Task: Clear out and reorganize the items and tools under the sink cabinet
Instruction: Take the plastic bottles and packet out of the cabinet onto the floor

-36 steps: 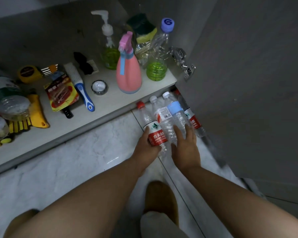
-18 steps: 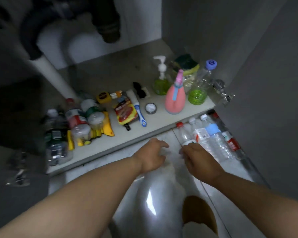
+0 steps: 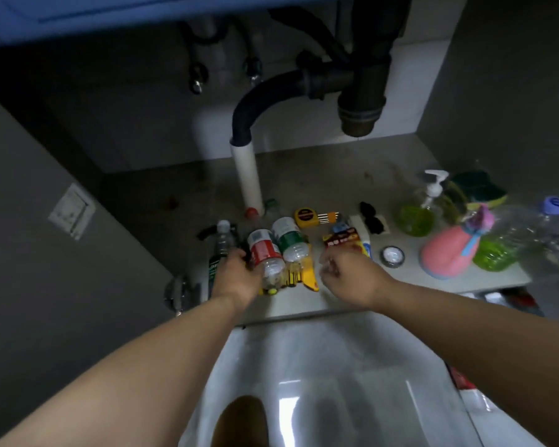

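On the grey cabinet floor [image 3: 304,175] under the sink, my left hand [image 3: 239,279] grips a red-labelled plastic bottle [image 3: 263,250] lying on its side. A green-labelled bottle [image 3: 288,237] lies against it on the right. A dark bottle [image 3: 220,250] lies on its left. The bottles lie on top of a yellow tool [image 3: 309,275]. My right hand [image 3: 349,272] hovers with loosely curled fingers over a red and yellow packet [image 3: 341,238] and holds nothing I can see.
A white drain pipe [image 3: 246,175] stands behind the bottles. To the right are a tape measure [image 3: 304,217], round tin [image 3: 391,255], pink spray bottle [image 3: 449,253], green pump bottle [image 3: 413,217], purple-capped bottle [image 3: 504,243] and sponge [image 3: 478,188]. The open door [image 3: 62,253] is at left.
Both hands left the water bottles on the tiled floor at right and moved left into the cabinet. My left hand has taken hold of the red-labelled bottle.
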Demonstrator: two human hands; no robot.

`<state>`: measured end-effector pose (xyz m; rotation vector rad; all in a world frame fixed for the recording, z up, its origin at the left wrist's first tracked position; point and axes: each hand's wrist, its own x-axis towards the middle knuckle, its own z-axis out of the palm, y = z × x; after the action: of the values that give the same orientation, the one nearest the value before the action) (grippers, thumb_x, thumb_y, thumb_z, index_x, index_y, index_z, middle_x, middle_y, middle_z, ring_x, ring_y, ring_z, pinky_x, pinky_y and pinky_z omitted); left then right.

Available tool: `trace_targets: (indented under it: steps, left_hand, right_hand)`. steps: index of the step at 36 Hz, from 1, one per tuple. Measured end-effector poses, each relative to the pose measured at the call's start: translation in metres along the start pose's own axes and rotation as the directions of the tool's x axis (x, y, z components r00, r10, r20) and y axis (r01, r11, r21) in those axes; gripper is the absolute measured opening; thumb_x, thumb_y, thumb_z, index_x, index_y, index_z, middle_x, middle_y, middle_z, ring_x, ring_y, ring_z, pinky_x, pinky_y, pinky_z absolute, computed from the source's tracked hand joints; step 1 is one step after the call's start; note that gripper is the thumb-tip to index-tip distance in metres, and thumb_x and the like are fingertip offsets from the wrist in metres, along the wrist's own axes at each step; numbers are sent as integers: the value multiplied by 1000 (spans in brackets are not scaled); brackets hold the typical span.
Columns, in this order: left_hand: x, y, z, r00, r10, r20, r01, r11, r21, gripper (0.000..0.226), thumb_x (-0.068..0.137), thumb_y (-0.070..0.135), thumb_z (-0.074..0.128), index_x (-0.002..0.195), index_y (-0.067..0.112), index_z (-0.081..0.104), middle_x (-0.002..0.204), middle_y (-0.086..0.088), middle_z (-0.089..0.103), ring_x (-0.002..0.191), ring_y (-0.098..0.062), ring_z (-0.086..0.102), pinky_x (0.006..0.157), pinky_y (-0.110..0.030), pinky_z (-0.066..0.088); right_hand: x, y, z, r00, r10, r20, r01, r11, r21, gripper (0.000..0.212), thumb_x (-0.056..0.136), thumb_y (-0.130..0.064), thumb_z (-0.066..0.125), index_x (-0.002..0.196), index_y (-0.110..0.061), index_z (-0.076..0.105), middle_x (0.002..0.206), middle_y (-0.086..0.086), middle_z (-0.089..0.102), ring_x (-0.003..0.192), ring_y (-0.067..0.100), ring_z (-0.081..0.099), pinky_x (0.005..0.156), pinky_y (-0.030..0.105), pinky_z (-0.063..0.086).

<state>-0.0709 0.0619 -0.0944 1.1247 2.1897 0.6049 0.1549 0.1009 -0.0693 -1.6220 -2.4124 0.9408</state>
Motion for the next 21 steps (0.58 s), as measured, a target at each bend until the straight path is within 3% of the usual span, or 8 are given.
trace_targets:
  steps: [3, 6, 8, 13, 18, 21]
  left_hand:
    - [15, 9, 17, 997, -70, 19, 72, 989, -125, 62, 85, 49, 73, 134, 20, 48, 125, -8, 65, 112, -31, 64, 89, -34, 49]
    - [25, 19, 32, 989, -148, 24, 150, 968, -201, 77, 82, 54, 75, 142, 21, 41, 132, -11, 61, 117, -33, 62, 91, -37, 50]
    - [31, 23, 39, 982, -186, 18, 186, 960, -211, 83, 81, 51, 77, 146, 18, 37, 136, -13, 58, 122, -36, 59, 96, -40, 49]
    - [36, 18, 49, 968, -249, 26, 245, 923, -296, 75, 80, 38, 81, 140, 15, 44, 131, -13, 61, 117, -35, 61, 91, -35, 47]
    - [33, 9, 52, 969, -235, 74, 243, 857, -455, 63, 78, 33, 83, 130, 15, 53, 116, -10, 67, 102, -31, 65, 93, -43, 56]
    - [19, 12, 50, 977, -190, 101, 214, 811, -545, 45, 81, 29, 81, 118, 20, 57, 105, -4, 69, 90, -22, 67, 73, -33, 55]
  right_hand:
    - [37, -9, 7, 994, 89, -56, -85, 994, 69, 20, 90, -33, 60, 100, -18, 54, 95, 6, 61, 93, 28, 60, 71, 33, 46]
    - [70, -11, 20, 981, 177, -75, -165, 975, 146, 46, 89, -43, 63, 125, -15, 55, 117, 9, 62, 107, 29, 61, 76, 28, 43]
    - [85, -11, 30, 968, 242, -63, -226, 954, 195, 63, 88, -47, 64, 137, -11, 46, 128, 14, 60, 115, 31, 60, 82, 30, 47]
    - [102, -12, 45, 933, 354, -61, -338, 923, 183, 80, 86, -57, 62, 146, -13, 34, 137, 15, 57, 123, 35, 57, 101, 43, 49]
    - [101, -18, 49, 931, 363, -21, -351, 912, 214, 75, 83, -51, 71, 139, -12, 37, 132, 13, 59, 121, 34, 59, 96, 39, 51]
    - [86, -16, 39, 919, 392, -49, -369, 896, 248, 74, 85, -48, 69, 141, -11, 36, 131, 13, 61, 119, 34, 60, 93, 37, 51]
